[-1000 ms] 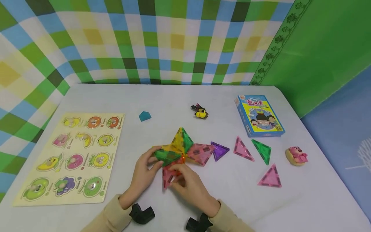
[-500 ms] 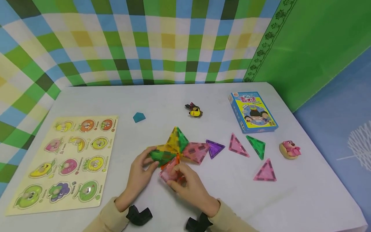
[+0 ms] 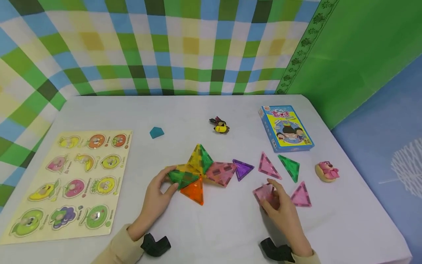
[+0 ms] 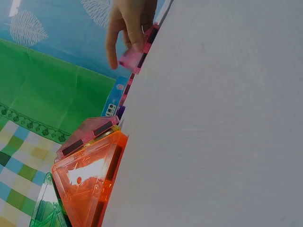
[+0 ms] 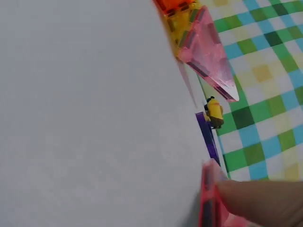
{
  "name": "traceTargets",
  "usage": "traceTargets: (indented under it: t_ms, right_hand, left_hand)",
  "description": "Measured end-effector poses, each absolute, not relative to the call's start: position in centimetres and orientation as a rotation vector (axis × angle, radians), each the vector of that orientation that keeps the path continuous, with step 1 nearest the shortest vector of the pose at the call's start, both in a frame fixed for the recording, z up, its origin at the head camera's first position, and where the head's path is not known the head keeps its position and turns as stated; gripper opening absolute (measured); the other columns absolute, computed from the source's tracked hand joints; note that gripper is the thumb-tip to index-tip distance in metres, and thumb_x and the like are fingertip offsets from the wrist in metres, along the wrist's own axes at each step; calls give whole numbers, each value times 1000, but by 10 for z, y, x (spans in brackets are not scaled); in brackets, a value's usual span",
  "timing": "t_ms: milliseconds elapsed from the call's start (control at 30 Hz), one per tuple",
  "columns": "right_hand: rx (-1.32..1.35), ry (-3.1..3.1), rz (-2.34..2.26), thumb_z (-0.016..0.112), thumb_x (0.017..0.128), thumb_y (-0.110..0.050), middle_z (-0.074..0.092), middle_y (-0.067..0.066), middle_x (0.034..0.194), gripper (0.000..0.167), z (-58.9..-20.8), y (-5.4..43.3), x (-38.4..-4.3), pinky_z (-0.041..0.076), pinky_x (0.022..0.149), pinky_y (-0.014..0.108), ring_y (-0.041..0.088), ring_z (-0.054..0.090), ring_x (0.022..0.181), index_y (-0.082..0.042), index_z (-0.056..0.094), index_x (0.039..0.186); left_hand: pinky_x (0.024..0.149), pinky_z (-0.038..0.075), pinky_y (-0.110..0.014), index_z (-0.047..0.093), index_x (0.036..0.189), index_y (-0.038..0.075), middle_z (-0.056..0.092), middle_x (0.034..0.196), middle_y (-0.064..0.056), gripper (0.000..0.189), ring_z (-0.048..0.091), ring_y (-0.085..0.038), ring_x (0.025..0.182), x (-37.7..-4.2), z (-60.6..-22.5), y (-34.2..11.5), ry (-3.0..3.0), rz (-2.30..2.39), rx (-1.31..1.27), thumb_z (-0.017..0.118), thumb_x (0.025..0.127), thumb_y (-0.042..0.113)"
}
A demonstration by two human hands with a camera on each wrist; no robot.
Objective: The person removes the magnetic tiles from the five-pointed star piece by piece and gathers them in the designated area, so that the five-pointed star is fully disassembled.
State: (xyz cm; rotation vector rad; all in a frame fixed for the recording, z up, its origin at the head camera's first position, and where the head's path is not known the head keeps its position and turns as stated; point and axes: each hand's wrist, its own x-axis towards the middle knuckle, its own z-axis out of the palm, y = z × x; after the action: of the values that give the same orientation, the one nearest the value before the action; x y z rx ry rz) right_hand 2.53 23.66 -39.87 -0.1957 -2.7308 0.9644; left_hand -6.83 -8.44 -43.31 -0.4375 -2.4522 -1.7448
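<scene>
A star-shaped build of translucent magnetic tiles stands mid-table, with a yellow tile (image 3: 193,158), a pink arm (image 3: 221,173) and an orange tile (image 3: 194,191) at its near side. My left hand (image 3: 152,201) holds the green tile (image 3: 182,178) on its left arm between thumb and fingers. Off to the right, my right hand (image 3: 286,214) pinches a pink magnetic tile (image 3: 262,193), apart from the build. The left wrist view shows this pink tile (image 4: 130,59) hanging from the fingertips. Part of it is hidden behind the fingers.
Loose triangles lie to the right: purple (image 3: 243,169), pink (image 3: 268,167), green (image 3: 291,168) and another pink tile (image 3: 301,195). Behind are a card box (image 3: 287,128), a yellow figurine (image 3: 221,127) and a teal pentagon (image 3: 156,132). A fruit puzzle board (image 3: 70,187) lies left, a pink bear toy (image 3: 327,171) right.
My right hand has pulled the pink tile off the build's near arm and carried it right, baring the orange tile. My left hand keeps its hold on the green tile.
</scene>
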Motion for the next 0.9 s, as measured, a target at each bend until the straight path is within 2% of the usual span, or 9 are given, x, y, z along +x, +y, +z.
traceTargets:
  t_ms: [100, 200, 367, 433, 500, 567, 700, 767, 900]
  right_hand:
    - [-212, -2696, 841, 75, 69, 2, 45, 24, 99, 66, -400, 239, 27, 35, 64, 39, 31, 41, 88, -5, 45, 127]
    - [-126, -2658, 795, 77, 65, 6, 45, 25, 102, 65, -397, 232, 22, 34, 68, 43, 35, 41, 92, -3, 49, 123]
    - [328, -2714, 944, 72, 74, -1, 60, 7, 91, 37, -393, 198, 1, 44, 63, 32, 18, 54, 78, -4, 57, 108]
    - [510, -2775, 1067, 68, 80, -8, 60, 3, 98, 32, -392, 180, -6, 46, 61, 27, 14, 55, 78, -7, 57, 110]
    - [655, -2838, 1140, 65, 85, -16, 57, 2, 109, 34, -392, 162, -13, 46, 62, 24, 12, 55, 81, -10, 55, 116]
    - [753, -2856, 1204, 63, 86, -20, 53, 3, 115, 37, -395, 146, -18, 45, 60, 22, 12, 54, 78, -11, 53, 121]
    - [772, -2749, 1307, 64, 85, -17, 54, 3, 110, 34, -408, 126, -26, 42, 58, 21, 11, 48, 71, -10, 56, 117]
    - [730, -2675, 1335, 65, 84, -12, 57, 2, 105, 30, -414, 121, -27, 42, 61, 22, 11, 48, 73, -9, 58, 113]
    - [658, -2569, 1361, 66, 82, -4, 59, 2, 99, 24, -415, 122, -24, 44, 62, 24, 11, 50, 75, -9, 61, 105]
  left_hand:
    - [86, 35, -43, 54, 123, 11, 60, 98, -5, 49, 53, -19, 90, -72, -430, -82, -2449, -1745, -462, 67, 77, -4]
    - [85, 35, -44, 54, 122, 7, 60, 100, -9, 48, 53, -22, 90, -74, -424, -79, -2441, -1756, -480, 66, 77, -6]
    - [83, 35, -49, 54, 119, -3, 59, 96, -19, 45, 53, -33, 87, -66, -400, -76, -2428, -1754, -475, 64, 76, -12]
    - [83, 34, -50, 53, 118, -6, 59, 95, -20, 44, 52, -34, 87, -63, -392, -75, -2440, -1750, -467, 63, 76, -13]
    - [84, 34, -50, 53, 119, -5, 59, 95, -20, 45, 52, -34, 88, -62, -392, -75, -2449, -1758, -451, 63, 76, -13]
    - [84, 34, -49, 52, 119, -4, 59, 95, -19, 46, 52, -32, 88, -63, -398, -76, -2457, -1741, -443, 63, 76, -12]
    - [86, 34, -46, 54, 122, 5, 60, 94, -11, 50, 52, -25, 88, -67, -420, -81, -2458, -1729, -421, 67, 76, -8]
    - [86, 34, -44, 54, 123, 10, 60, 92, -7, 51, 52, -21, 88, -68, -429, -84, -2469, -1718, -412, 68, 76, -5]
    - [84, 35, -42, 53, 123, 11, 58, 88, -6, 52, 51, -20, 86, -67, -430, -84, -2490, -1687, -401, 68, 76, -5]
